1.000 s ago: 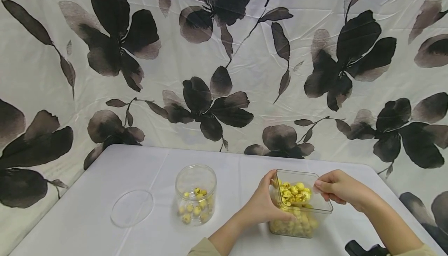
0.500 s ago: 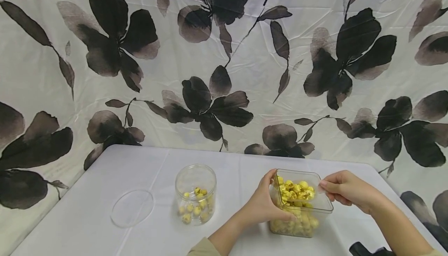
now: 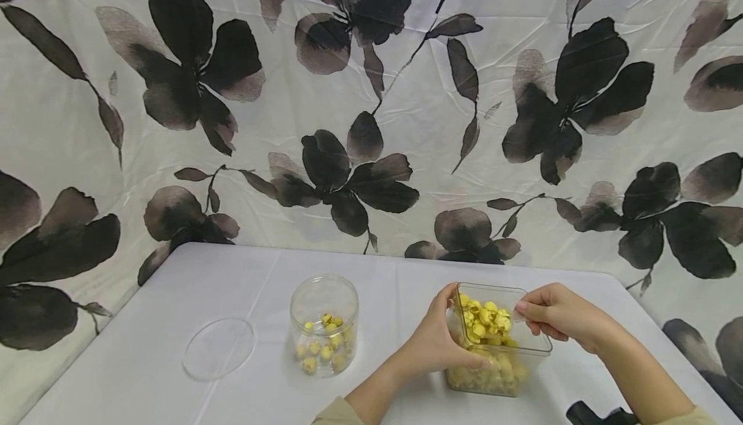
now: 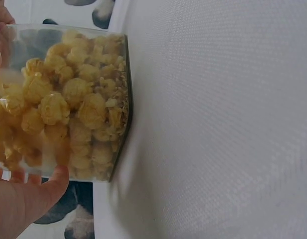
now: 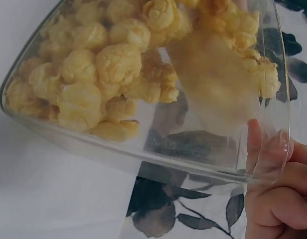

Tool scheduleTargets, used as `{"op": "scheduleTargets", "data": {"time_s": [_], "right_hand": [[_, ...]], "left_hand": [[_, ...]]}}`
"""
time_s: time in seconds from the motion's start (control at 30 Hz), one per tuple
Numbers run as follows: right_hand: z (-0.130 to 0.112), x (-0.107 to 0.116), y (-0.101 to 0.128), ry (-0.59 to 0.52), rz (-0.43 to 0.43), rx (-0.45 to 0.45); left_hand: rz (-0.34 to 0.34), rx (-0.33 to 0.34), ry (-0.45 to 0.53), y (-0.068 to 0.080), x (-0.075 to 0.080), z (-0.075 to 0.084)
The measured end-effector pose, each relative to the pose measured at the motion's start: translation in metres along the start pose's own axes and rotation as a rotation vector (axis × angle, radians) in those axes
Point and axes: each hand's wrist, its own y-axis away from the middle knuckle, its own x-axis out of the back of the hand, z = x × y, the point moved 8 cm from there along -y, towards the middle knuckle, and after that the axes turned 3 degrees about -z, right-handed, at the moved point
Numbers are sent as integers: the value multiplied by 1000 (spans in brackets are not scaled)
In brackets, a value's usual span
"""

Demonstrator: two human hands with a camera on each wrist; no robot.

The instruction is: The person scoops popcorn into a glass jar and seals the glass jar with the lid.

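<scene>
The tub point(image 3: 498, 341) of popcorn point(image 3: 484, 323) stood on the worktop point(image 3: 145, 360), right of the jar point(image 3: 324, 325). The left hand point(image 3: 432, 341) curled round its near-left wall; the right hand point(image 3: 557, 312) pinched the far-right rim. Clear, thin plastic probably flexes and slips, and the load looked light, so gripping opposite walls low down seemed safest.
</scene>
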Motion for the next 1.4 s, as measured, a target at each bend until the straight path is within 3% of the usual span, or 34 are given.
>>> {"op": "scheduleTargets", "data": {"time_s": [0.67, 1.1, 1.4], "right_hand": [[18, 11, 12, -117, 31, -57], [27, 13, 16, -186, 18, -19], [28, 13, 12, -200, 50, -39]], "left_hand": [[-4, -6, 11, 0, 1, 0], [-6, -1, 2, 0, 0, 1], [-10, 4, 12, 0, 1, 1]]}}
